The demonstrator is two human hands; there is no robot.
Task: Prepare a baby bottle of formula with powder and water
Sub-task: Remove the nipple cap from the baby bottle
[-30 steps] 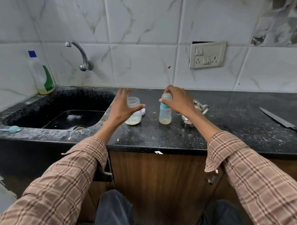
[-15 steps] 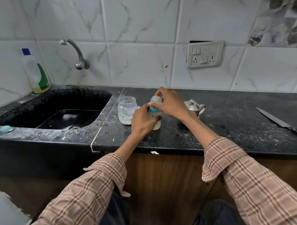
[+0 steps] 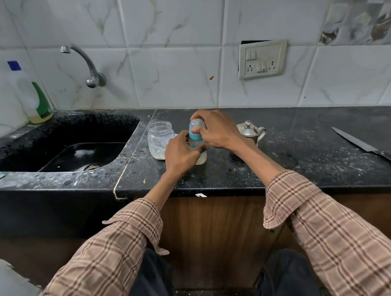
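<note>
I'm gripping the baby bottle (image 3: pixel 198 145) body with my left hand (image 3: pixel 181 155), right hand (image 3: pixel 215 132) curling round its cap; bottle standing just right of the jar (image 3: pixel 159 140). Keeping it upright, twisting gently.

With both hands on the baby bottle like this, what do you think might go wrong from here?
The left hand holds the baby bottle while the right hand works its cap; a slipping grip might tip it over. The open powder jar beside the left hand could get knocked. A knife lies bare on the counter.
</note>
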